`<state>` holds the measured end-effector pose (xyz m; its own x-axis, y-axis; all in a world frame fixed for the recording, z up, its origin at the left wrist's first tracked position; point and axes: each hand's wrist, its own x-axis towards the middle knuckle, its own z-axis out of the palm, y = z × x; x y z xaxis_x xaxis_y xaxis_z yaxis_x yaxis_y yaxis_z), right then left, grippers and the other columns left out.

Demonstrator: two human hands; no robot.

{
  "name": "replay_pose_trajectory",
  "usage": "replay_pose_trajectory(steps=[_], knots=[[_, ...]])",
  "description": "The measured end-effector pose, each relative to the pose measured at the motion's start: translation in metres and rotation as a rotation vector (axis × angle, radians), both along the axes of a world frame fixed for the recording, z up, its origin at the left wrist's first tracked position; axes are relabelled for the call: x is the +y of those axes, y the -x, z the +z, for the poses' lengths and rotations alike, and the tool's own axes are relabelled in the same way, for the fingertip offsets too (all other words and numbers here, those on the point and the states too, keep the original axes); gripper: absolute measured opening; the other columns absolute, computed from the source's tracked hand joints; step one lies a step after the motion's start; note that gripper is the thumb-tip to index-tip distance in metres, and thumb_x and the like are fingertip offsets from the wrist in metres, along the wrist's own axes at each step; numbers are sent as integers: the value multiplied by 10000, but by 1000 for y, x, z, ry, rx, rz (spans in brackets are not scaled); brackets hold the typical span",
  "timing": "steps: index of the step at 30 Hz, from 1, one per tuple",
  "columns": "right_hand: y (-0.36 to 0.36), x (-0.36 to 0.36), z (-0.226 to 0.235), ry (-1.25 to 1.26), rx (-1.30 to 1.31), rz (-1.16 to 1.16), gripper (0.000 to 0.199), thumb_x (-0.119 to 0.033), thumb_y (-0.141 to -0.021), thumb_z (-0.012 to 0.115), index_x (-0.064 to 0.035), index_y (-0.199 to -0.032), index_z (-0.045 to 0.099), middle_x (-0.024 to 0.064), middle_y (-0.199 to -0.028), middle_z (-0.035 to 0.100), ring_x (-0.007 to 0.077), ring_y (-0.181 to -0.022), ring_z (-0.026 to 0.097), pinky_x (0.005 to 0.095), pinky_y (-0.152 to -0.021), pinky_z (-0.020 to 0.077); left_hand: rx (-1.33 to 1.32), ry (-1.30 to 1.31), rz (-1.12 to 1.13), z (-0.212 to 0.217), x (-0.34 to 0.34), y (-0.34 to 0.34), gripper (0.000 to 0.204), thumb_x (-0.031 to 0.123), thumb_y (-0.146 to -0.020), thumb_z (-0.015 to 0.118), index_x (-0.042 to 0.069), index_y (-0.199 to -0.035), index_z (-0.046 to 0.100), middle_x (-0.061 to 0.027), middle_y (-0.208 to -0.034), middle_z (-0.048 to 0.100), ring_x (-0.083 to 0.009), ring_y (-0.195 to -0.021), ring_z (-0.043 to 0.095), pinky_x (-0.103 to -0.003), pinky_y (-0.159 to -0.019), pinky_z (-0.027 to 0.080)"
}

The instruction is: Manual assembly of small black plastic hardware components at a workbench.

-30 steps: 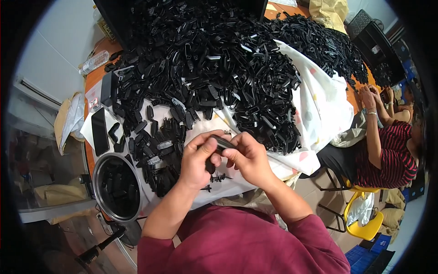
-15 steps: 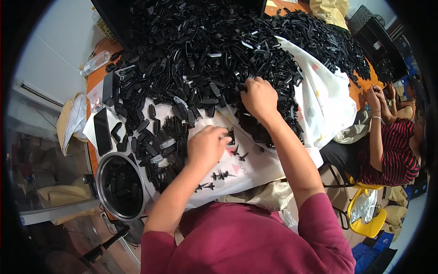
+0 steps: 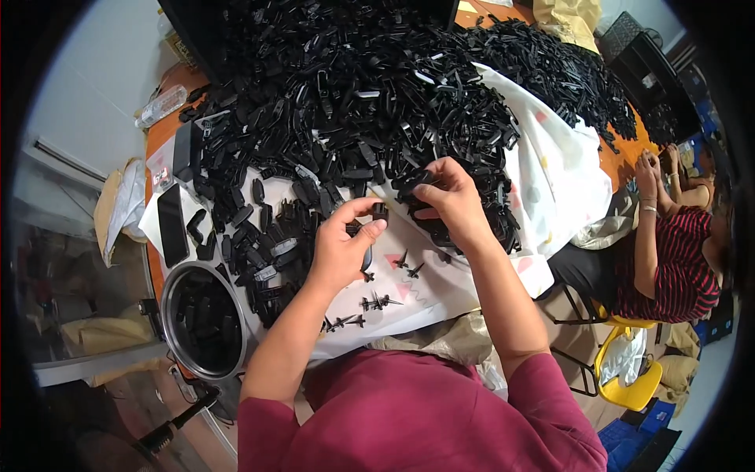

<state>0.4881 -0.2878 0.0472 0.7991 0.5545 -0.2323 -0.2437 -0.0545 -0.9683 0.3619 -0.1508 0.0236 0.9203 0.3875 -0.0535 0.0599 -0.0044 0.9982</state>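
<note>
Over the white cloth [image 3: 440,287], my left hand [image 3: 338,250] pinches a small black plastic clip-like piece [image 3: 381,212] between thumb and fingertips. Just right of it, my right hand [image 3: 458,206] grips an oblong black plastic piece [image 3: 412,184] at the near edge of the heap. The two held pieces are apart. A large heap of similar black plastic parts [image 3: 314,102] spreads beyond both hands. Nearer me on the cloth lie several small black pointed parts [image 3: 381,302], some in a row. More oblong black pieces [image 3: 271,248] crowd the cloth left of my left hand.
At the left edge stands a round metal bowl [image 3: 168,315] holding black pieces, with a dark phone [image 3: 172,225] behind it. A clear bottle [image 3: 161,106] lies farther back. On the right, a person in a striped shirt [image 3: 668,263] works beside a yellow chair [image 3: 638,387].
My right hand has drawn back from the heap toward me, now showing an oblong black piece. The left hand has lifted a small black piece off the cloth.
</note>
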Motion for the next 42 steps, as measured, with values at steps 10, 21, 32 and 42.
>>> replay_pose_trajectory(steps=[10,21,32,42], knots=[[23,-3,13,-390,482,158,111,-64,-825,581,-44,-918,524,95,-763,605,156,-611,608,222,-422,485,-109,-149,90,3,-2,5,263,102,-758,683,8,-990,603,-78,-923,619,-143,-854,567,-263,-774,437],[28,-6,11,-325,635,267,147,-170,-852,564,-64,-764,513,98,-606,596,148,-399,541,226,-307,399,-106,-188,112,6,0,14,269,86,-753,682,-3,-994,600,-90,-935,614,-148,-856,567,-259,-764,441],[38,-14,11,-198,580,352,159,-154,-844,588,-40,-874,483,98,-562,560,125,-329,457,205,-283,322,-410,-917,-53,34,16,24,239,65,-728,685,21,-954,623,-82,-872,625,-171,-743,583,-251,-654,456],[70,-3,3,46,-74,186,254,-175,-828,629,-21,-939,461,68,-661,584,91,-455,522,192,-390,389,-85,332,84,18,-14,32,344,151,-804,651,-11,-1096,567,-60,-913,607,-89,-702,539,-209,-634,442]])
